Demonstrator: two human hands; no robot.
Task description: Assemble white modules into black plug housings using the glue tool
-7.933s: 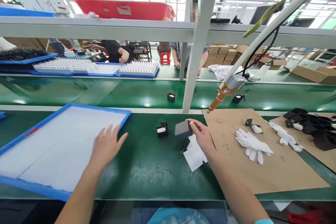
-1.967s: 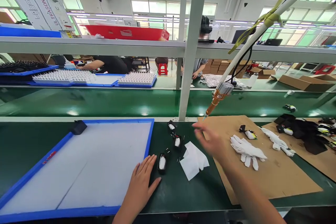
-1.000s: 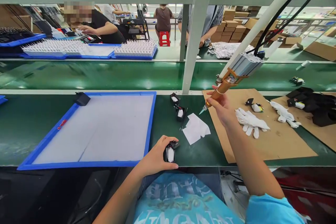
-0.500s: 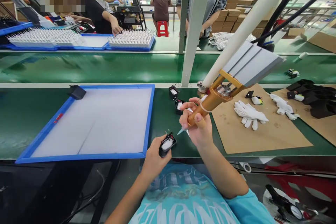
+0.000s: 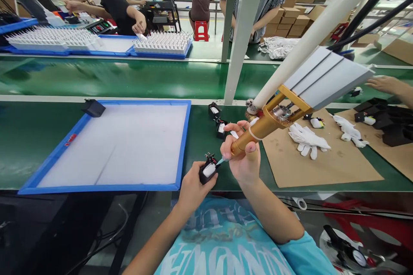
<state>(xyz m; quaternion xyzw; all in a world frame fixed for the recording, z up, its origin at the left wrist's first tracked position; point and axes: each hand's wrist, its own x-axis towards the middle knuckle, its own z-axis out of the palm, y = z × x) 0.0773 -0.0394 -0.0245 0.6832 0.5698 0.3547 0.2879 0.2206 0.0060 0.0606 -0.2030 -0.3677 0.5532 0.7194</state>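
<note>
My left hand (image 5: 195,187) is closed around a small black plastic housing (image 5: 208,172) with a white part inside and metal prongs at its far end. In my right hand (image 5: 244,159) is a gold-coloured glue dispenser (image 5: 256,134), held like a pen and slanting down to the left. Its pale blue nozzle tip (image 5: 220,162) reaches the right edge of the housing; whether it touches is too small to tell. Beyond my hands, two similar black housings (image 5: 221,128) with white insides lie on the green bench (image 5: 196,146).
A blue-edged white tray (image 5: 186,146) lies left, with a black empty-looking case (image 5: 94,108) on its far corner. On brown cardboard (image 5: 338,172) at right are white gloves (image 5: 309,139) and black cases (image 5: 398,131). A metal post (image 5: 238,51) rises ahead. A co-worker's hand (image 5: 387,84) reaches in at right.
The housing in my left hand has turned and come up to the nozzle tip, closing the gap between them. A co-worker's hand has appeared at the right.
</note>
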